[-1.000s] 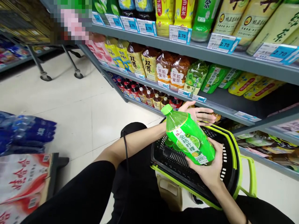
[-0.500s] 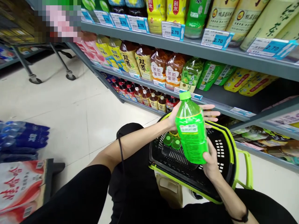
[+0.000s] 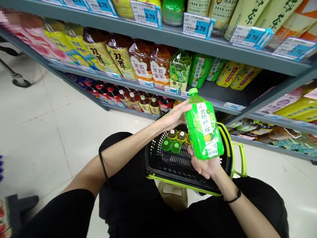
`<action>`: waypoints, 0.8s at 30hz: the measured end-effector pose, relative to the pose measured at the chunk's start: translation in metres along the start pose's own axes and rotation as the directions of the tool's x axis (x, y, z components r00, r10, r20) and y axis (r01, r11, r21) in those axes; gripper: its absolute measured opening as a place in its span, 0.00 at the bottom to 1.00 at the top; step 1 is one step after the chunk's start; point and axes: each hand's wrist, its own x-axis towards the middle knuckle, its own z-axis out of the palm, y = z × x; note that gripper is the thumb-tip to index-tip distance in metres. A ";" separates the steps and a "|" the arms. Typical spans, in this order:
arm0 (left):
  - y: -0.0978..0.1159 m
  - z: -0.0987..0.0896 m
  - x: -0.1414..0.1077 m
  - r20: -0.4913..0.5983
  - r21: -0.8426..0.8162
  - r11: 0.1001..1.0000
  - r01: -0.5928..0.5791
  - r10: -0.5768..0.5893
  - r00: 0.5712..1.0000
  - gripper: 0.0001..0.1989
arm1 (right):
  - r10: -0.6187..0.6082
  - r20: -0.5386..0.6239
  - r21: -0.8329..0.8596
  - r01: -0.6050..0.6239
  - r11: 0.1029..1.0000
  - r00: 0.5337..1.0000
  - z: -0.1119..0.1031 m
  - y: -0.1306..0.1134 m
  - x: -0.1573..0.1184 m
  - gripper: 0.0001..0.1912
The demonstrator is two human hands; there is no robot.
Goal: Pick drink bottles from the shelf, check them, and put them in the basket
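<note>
A large green drink bottle [image 3: 204, 129] with a green cap tilts over the basket, its lime-picture label facing me. My right hand [image 3: 205, 166] cups its base from below, fingers curled under it. At the bottle's upper left side is my left hand [image 3: 177, 115], gripping near the shoulder with some fingers hidden behind it. Below both hands stands a black shopping basket [image 3: 190, 183] with a lime-green rim and handle. Inside its left part are green-capped bottles [image 3: 171, 145] and several yellowish bottles [image 3: 177, 134] with pale caps.
Shelves of drinks rise in front, with a grey shelf edge [image 3: 158, 36] carrying price tags. Brown tea bottles [image 3: 141, 64] and green bottles [image 3: 200, 69] line the middle shelf. A cart wheel [image 3: 21, 80] is at left. My knees flank the basket.
The bottle has turned from its back label to its front label. My right hand has shifted from its side to beneath its base. The view has swung right, closer to the shelves.
</note>
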 end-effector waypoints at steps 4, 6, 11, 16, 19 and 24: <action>0.001 -0.015 0.005 -0.074 0.113 0.992 -0.058 0.067 0.995 0.30 | -0.071 -0.267 -0.089 0.048 0.995 0.961 -0.001 -0.010 0.009 0.44; 0.001 -0.019 0.008 -0.088 0.210 0.971 -0.114 0.135 0.987 0.31 | -0.193 -0.465 -0.188 0.116 0.975 0.864 -0.005 -0.018 0.015 0.40; -0.027 -0.012 0.007 -0.070 0.537 0.838 -0.091 0.152 0.986 0.40 | -0.249 -0.663 -0.717 -0.503 0.482 0.706 -0.028 -0.039 0.015 0.33; -0.098 0.015 0.004 -0.150 0.751 0.652 0.105 0.014 0.989 0.36 | -0.199 -0.785 -0.598 -0.801 -0.001 0.587 -0.038 -0.051 -0.001 0.21; -0.147 0.030 0.007 -0.131 0.881 0.431 0.193 -0.170 0.977 0.44 | -0.146 -0.830 -0.518 -0.842 -0.151 0.538 -0.039 -0.061 -0.010 0.19; -0.222 0.041 0.008 -0.141 0.952 0.201 0.230 -0.377 0.915 0.39 | -0.188 -0.790 -0.536 -0.806 -0.251 0.584 -0.037 -0.078 -0.025 0.26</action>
